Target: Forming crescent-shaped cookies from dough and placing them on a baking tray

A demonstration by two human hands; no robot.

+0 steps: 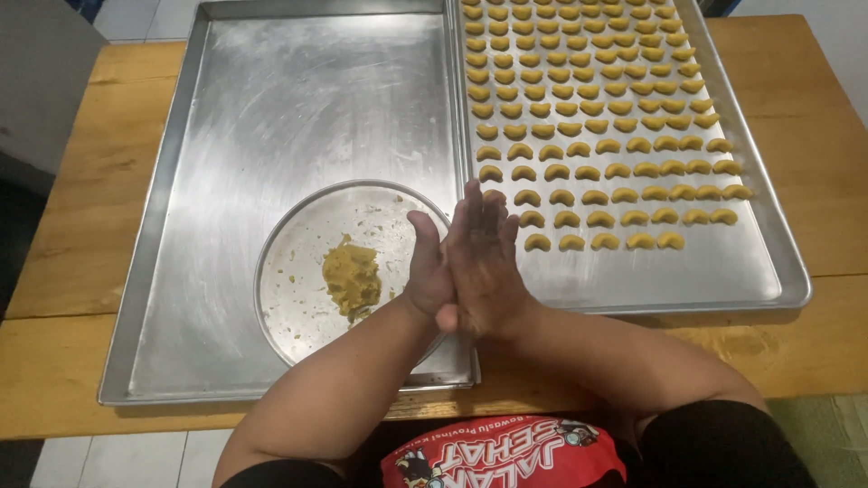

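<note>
My left hand (pixel 428 271) and my right hand (pixel 485 262) are pressed palm to palm above the seam between two metal trays. Whatever lies between the palms is hidden. Just left of the hands a lump of yellow dough (pixel 352 280) sits on a round metal plate (pixel 294 298), which rests on the left tray (pixel 271 108). The right tray (pixel 723 271) carries several rows of small yellow crescent-shaped dough pieces (pixel 579 117); the nearest row ends just right of my right hand.
Both trays lie on a wooden table (pixel 72 226). Crumbs of dough dot the round plate. The right tray has a bare strip of metal along its near edge. A red cloth with print (pixel 502 452) shows at my waist.
</note>
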